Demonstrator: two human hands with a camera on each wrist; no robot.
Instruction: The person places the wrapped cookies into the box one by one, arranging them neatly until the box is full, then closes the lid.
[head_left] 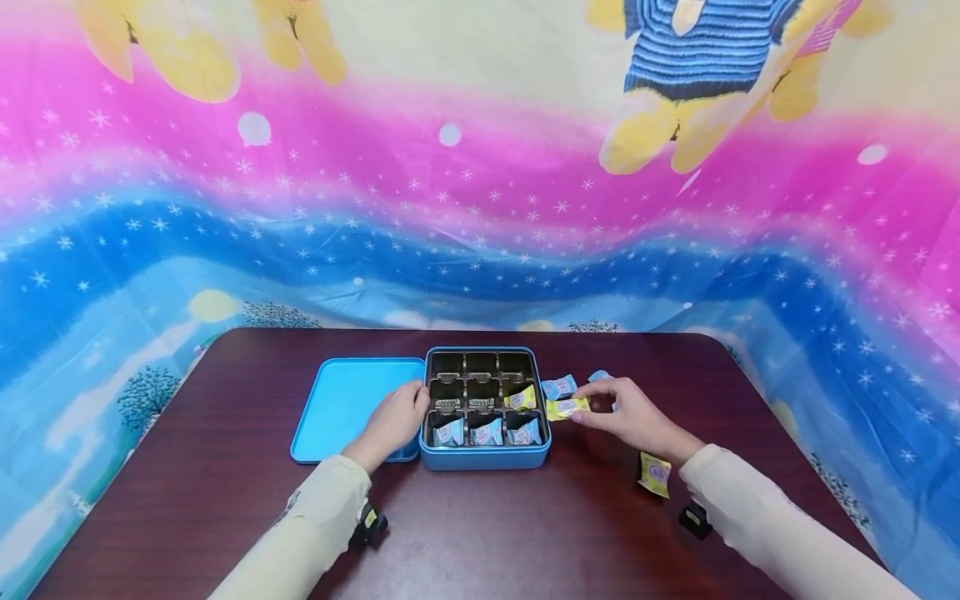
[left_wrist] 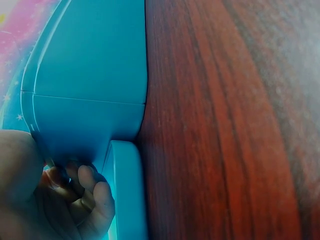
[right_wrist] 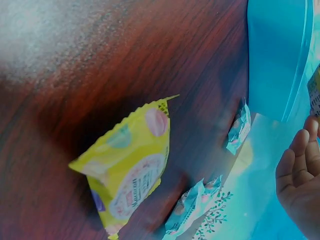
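A blue tin box (head_left: 486, 459) with a black divided tray stands on the table. Its front row holds blue wrapped sweets (head_left: 487, 432), and a yellow one (head_left: 521, 398) sits in the middle row's right compartment. At the tin's left wall my left hand (head_left: 393, 421) grips the rim, thumb on top and fingers curled along the side. My right hand (head_left: 633, 415) pinches a yellow wrapped sweet (head_left: 562, 408) between thumb and fingers, just beyond the tin's right side. In the right wrist view, only the edge of that held sweet (right_wrist: 314, 95) shows.
The blue lid (head_left: 341, 400) lies left of the tin, under my left hand in the head view. Blue wrapped sweets (head_left: 558, 387) lie right of the tin, one partly behind my right hand. Another yellow sweet (head_left: 655, 474) lies near my right wrist. A patterned cloth hangs behind the table.
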